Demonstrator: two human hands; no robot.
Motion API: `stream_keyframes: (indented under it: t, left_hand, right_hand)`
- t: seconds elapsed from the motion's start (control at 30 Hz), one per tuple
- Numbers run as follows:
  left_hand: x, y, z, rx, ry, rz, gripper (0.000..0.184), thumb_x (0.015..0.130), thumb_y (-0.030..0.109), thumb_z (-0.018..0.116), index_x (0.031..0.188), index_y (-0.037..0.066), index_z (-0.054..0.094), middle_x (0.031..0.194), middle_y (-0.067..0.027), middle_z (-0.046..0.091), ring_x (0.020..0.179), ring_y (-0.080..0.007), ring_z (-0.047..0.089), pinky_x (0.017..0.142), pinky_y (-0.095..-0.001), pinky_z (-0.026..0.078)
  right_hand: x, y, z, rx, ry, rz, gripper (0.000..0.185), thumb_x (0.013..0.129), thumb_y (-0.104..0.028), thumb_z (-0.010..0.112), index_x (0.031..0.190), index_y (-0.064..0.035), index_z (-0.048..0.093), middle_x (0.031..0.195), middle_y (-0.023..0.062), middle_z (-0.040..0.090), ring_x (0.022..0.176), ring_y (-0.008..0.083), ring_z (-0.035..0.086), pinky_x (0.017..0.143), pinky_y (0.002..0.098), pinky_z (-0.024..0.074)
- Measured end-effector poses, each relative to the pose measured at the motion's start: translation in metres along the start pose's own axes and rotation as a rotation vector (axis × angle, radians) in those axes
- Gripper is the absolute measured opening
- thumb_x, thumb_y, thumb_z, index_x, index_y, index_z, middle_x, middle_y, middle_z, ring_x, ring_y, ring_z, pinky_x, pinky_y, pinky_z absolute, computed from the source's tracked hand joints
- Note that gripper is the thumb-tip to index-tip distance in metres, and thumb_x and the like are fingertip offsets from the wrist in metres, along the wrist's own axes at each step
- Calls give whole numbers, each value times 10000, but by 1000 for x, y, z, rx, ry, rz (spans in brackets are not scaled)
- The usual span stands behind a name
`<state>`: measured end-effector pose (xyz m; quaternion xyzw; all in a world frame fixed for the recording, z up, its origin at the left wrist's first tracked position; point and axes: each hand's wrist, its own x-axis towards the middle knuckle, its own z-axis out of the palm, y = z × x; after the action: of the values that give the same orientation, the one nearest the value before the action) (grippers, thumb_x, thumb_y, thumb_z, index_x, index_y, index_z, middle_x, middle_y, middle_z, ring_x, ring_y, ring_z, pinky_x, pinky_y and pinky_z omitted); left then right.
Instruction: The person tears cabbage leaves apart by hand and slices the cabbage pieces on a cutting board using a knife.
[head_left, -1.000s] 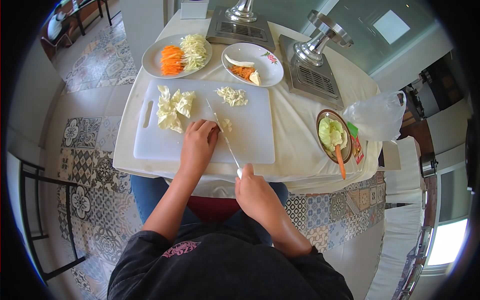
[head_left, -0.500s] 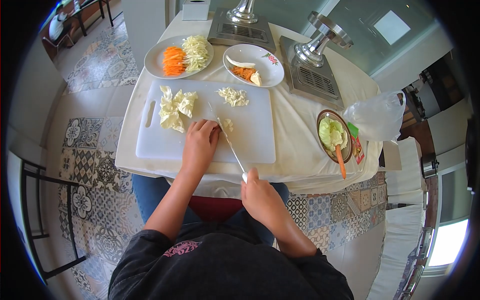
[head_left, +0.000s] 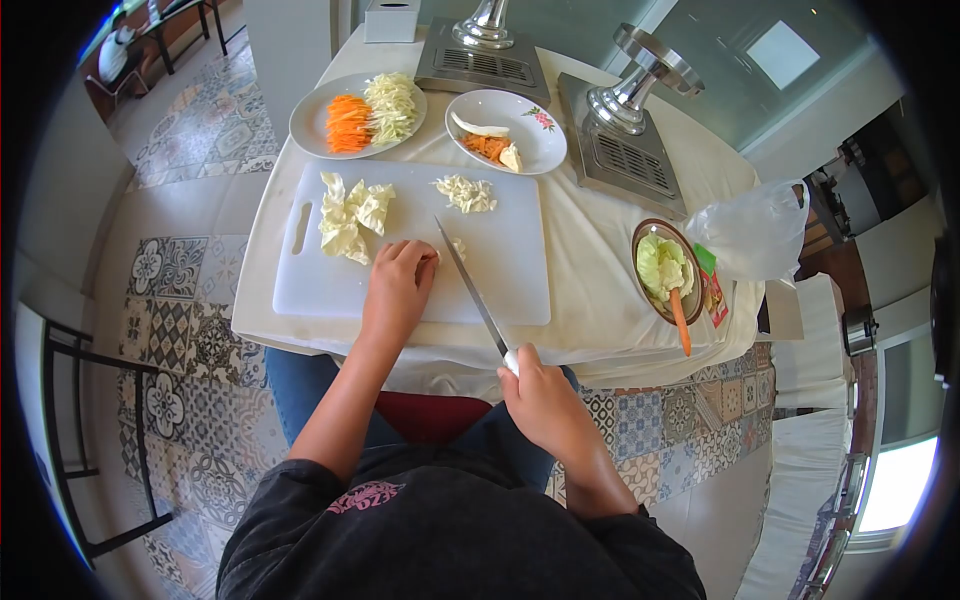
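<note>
My right hand grips the white handle of a kitchen knife, whose long blade points away from me over the white cutting board. On the board my left hand has its fingers curled down and closed on a pale piece of cabbage, mostly hidden beneath the fingertips. Small cut bits of cabbage lie just right of the blade. Farther back is a little heap of chopped cabbage. Loose cabbage leaves rest at the board's left side, beyond my left hand.
Behind the board stand a plate of shredded carrot and cabbage and a flowered plate with vegetable pieces. At the right are a brown-rimmed bowl with cabbage and a carrot, and a plastic bag. Metal stands occupy the back.
The knife has lifted and shifted slightly right, its blade turned to show more of its flat side. My right hand moved right with it. My left hand has barely moved.
</note>
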<state>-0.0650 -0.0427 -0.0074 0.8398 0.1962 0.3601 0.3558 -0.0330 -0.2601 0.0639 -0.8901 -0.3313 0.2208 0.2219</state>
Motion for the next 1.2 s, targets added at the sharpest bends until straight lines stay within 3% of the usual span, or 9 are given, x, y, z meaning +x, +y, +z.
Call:
stream_keyframes:
  t: [0.67,1.2]
  left_hand:
    - [0,1,1,19,20,23,70,817,-6,654,878,18,626,863,-122,658,825,-341,583,744,-426,480]
    - [1,0,2,22,17,35,108,817,-17,650,918,20,641,887,-121,667,835,-346,584,751,-426,481]
  right_hand:
    - [12,-15,10,-56,4,-42,253,972,-185,510,961,48,413,729,334,612,718,510,609,630,576,465]
    - [-12,-14,-2,-67,-96,5,256,977,-178,502,966,62,414,739,339,619,737,512,616,655,574,481]
